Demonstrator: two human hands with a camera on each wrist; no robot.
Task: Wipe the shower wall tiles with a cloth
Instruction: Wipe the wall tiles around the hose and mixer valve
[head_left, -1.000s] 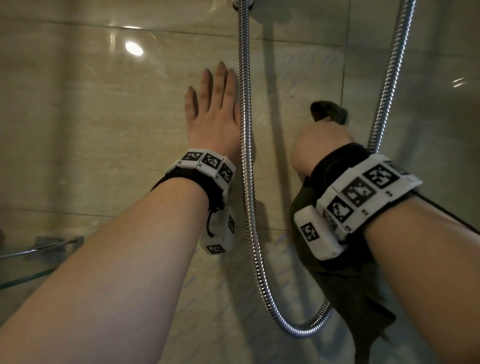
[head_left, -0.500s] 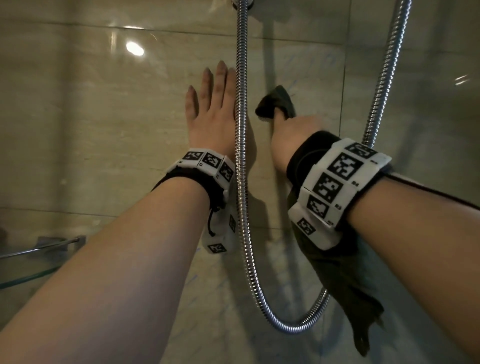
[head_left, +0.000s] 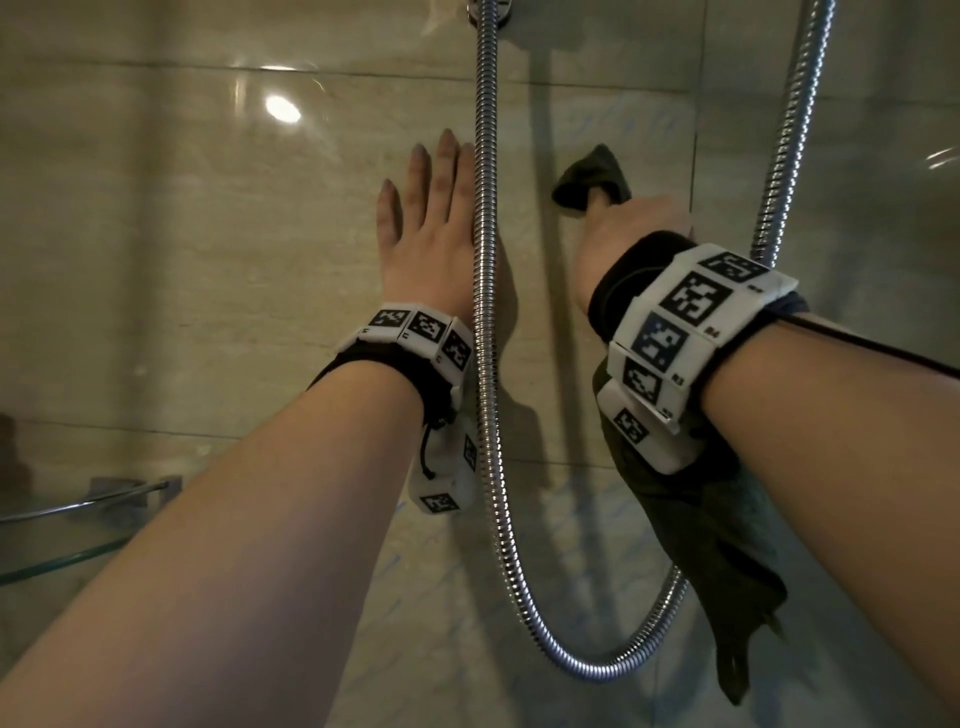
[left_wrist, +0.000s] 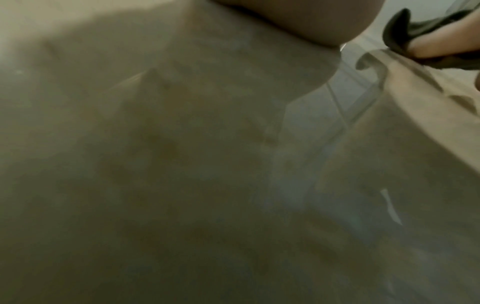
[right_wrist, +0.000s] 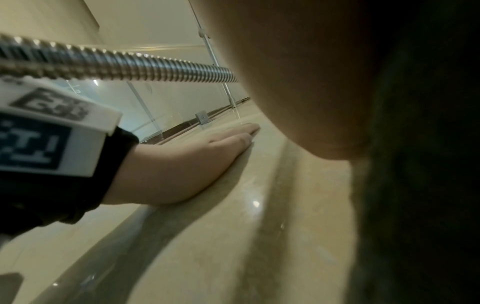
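Dark green cloth (head_left: 696, 519) bunched against glossy beige wall tiles (head_left: 208, 249), tail hanging.

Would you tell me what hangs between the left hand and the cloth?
The shower hose hangs between the left hand and the cloth, in the head view.

No readable text in the shower

Only black-and-white square code markers stood on the left wristband (head_left: 415, 332) and the right wristband (head_left: 691, 322); the tiny characters beside them were too small to read.
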